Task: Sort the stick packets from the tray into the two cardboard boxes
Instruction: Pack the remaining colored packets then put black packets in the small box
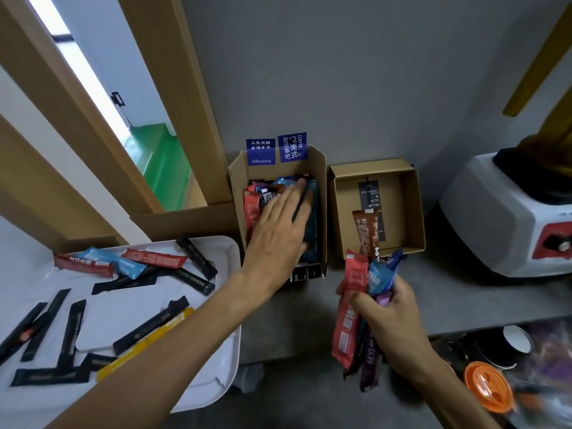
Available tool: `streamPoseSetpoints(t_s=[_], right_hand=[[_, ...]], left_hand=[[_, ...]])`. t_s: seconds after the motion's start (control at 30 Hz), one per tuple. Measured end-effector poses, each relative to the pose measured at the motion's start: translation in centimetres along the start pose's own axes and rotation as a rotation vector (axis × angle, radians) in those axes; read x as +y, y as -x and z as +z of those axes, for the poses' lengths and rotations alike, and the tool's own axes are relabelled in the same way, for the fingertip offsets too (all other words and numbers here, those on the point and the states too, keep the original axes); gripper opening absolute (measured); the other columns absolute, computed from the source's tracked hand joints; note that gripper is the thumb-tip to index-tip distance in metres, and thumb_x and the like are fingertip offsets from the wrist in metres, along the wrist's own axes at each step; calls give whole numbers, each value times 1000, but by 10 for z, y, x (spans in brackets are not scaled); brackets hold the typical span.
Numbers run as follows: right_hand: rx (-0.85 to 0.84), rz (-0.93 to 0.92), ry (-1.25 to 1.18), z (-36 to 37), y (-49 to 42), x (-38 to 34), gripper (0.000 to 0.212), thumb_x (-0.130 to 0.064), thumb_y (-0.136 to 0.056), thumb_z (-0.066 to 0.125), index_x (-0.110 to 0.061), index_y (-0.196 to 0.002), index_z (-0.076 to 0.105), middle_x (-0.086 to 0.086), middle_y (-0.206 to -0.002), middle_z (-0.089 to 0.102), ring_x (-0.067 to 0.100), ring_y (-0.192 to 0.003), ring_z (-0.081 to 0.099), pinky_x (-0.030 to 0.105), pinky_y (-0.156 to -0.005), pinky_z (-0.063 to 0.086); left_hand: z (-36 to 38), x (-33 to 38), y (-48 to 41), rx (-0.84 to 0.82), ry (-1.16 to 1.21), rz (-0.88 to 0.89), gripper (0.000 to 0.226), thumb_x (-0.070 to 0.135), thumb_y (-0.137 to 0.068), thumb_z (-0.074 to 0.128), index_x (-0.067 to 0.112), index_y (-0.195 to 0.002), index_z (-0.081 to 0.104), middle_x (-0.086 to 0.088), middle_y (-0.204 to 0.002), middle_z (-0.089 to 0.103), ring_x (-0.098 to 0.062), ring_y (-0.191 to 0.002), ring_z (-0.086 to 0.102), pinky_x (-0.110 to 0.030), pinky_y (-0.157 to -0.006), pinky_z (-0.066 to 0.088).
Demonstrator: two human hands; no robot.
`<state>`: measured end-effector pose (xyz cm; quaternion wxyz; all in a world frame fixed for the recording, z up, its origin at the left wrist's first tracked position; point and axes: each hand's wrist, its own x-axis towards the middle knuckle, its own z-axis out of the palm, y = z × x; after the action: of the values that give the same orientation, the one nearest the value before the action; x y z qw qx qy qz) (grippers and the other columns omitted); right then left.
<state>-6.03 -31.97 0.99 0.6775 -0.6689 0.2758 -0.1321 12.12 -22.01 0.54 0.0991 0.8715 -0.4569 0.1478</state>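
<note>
A white tray (204, 385) at lower left holds several stick packets, mostly black ones (72, 329), plus red (154, 257), blue and yellow (145, 342). My left hand (278, 233) reaches over the left cardboard box (238, 181) with straight fingers, pressing on the coloured packets piled inside. My right hand (387, 314) grips a bundle of coloured packets (353, 305), red, blue, purple and brown, held upright in front of the right cardboard box (414, 212). That box holds a black packet on its floor.
A white and red appliance (507, 218) stands at the right against the grey wall. An orange lid (487, 388) and dark cups sit at the lower right. A wooden window frame (173, 103) rises behind the tray.
</note>
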Motion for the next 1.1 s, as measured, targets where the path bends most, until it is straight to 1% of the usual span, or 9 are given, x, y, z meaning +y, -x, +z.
streamPoseSetpoints(t_s=[0.27,0.47,0.57,0.63,0.7,0.77,0.83,0.93,1.1], right_hand=[[11,5,-27,3,0,1,25,-6,-84,70,-18,-104,61,7,-98,72,19,-89,71,28,-75,55],[8,-11,-31,10,0,0,23,-6,-85,69,-19,-102,62,7,-96,71,20,-88,71,29,-75,57],[14,-1,-50,12,1,-1,22,-7,-85,70,-21,-100,61,4,-94,71,19,-88,71,26,-73,55],[9,5,-55,11,3,-3,22,-7,-85,70,-19,-100,61,3,-94,70,17,-87,71,25,-71,55],[-16,1,-44,10,5,-5,23,-5,-85,71,-18,-101,61,3,-93,71,13,-86,72,23,-67,57],[-66,-5,-15,10,8,-7,24,-2,-84,71,-18,-99,61,1,-89,72,11,-85,71,23,-71,60],[-150,-6,10,14,11,-8,26,2,-85,69,-19,-98,61,0,-89,73,9,-84,71,19,-72,58],[-225,5,52,22,14,-9,27,-1,-86,69,-20,-102,60,4,-93,72,6,-86,70,11,-68,53],[-172,27,-12,24,13,-2,46,1,-86,68,-26,-122,55,1,-102,72,12,-87,73,13,-68,54]], left_hand=[[1,-2,-1,-45,0,19,102,22,-77,82,6,-155,18,-17,-165,7,-35,-150,17,-44,-118,10],[-3,-1,-1,-14,10,25,100,23,-72,87,3,-151,30,-18,-163,19,-29,-149,17,-44,-117,6],[-6,-3,-1,-9,55,26,93,22,-78,82,7,-152,29,-13,-165,15,-30,-150,18,-44,-116,5],[-15,-2,2,30,198,-12,81,22,-86,74,12,-153,29,-6,-164,15,-24,-150,17,-39,-120,10],[-37,0,8,42,536,-132,56,24,-93,66,18,-145,46,0,-152,39,-12,-141,35,-31,-118,31],[-62,4,12,-105,969,-197,32,28,-96,60,19,-126,63,5,-124,63,-5,-116,57,-28,-98,51],[-80,6,18,-288,1201,-189,24,23,-94,62,14,-115,67,2,-109,71,-8,-104,66,-27,-88,55],[-86,2,25,-295,1169,-222,14,12,-91,68,12,-104,68,1,-101,73,-9,-98,69,-27,-84,56],[-105,-23,5,36,821,-383,16,15,-94,64,25,-106,60,9,-97,67,1,-85,68,-13,-70,52]])
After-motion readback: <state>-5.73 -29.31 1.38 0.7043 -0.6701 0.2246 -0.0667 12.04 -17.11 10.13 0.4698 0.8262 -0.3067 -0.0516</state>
